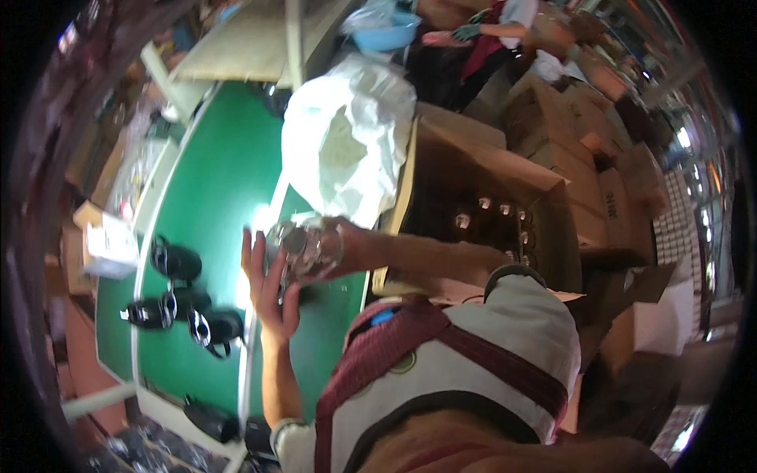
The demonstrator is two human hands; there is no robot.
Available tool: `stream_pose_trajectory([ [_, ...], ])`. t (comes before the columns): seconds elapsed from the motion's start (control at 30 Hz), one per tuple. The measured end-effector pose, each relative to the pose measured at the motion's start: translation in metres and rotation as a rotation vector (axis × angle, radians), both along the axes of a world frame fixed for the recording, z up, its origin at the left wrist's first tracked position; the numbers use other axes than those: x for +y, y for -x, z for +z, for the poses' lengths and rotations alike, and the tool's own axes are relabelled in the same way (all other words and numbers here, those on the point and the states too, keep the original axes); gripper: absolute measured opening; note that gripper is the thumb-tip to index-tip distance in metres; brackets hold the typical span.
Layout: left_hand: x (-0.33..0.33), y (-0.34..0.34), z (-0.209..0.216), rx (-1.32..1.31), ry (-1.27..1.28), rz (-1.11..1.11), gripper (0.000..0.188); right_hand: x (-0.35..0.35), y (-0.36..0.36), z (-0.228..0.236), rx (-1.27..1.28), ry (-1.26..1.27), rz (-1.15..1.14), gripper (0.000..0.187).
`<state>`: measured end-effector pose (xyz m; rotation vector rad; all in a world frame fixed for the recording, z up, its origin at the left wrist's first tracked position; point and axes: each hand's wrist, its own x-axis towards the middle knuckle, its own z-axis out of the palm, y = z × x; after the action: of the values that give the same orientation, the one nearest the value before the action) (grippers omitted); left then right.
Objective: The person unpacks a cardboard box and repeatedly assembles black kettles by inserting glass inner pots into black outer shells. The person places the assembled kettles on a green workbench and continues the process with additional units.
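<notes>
Over the green work surface, a clear glass vessel [321, 251] is held between my two hands; its exact shape is blurred by glare. My right hand [356, 246] reaches across from the right and is closed around its right side. On the other side, my left hand [272, 293] bears against the glass, thumb low and fingers pointing up. Several black, shiny jug-like vessels with handles stand or lie left of my hands, among them one black jug [175, 260] at the back and another black jug [214, 329] nearer to me.
Behind my hands sits a large white plastic bag [347, 134]. An open cardboard box [489, 165] at right holds several glass pieces. The green surface [217, 158] has a pale strip along it. Farther back are a blue basin [384, 35] and a gloved co-worker [493, 31]. Stacked cartons [564, 130] stand right.
</notes>
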<state>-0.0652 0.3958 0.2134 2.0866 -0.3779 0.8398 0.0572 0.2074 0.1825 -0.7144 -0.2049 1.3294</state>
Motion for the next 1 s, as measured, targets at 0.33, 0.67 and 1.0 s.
stream_pose_trajectory([
  [0.33, -0.024, 0.035, -0.147, 0.868, -0.380, 0.774, 0.113, -0.044, 0.004, 0.002, -0.141, -0.019, -0.285, 0.072],
  [0.67, 0.026, 0.041, -0.169, 0.654, 0.293, 0.835, 0.102, -0.051, -0.005, -0.006, -0.139, 0.024, -0.372, 0.072],
  [1.0, 0.020, 0.085, 0.028, 0.031, 0.356, 0.378, 0.100, -0.019, 0.008, -0.006, -0.052, 0.020, -0.164, 0.059],
])
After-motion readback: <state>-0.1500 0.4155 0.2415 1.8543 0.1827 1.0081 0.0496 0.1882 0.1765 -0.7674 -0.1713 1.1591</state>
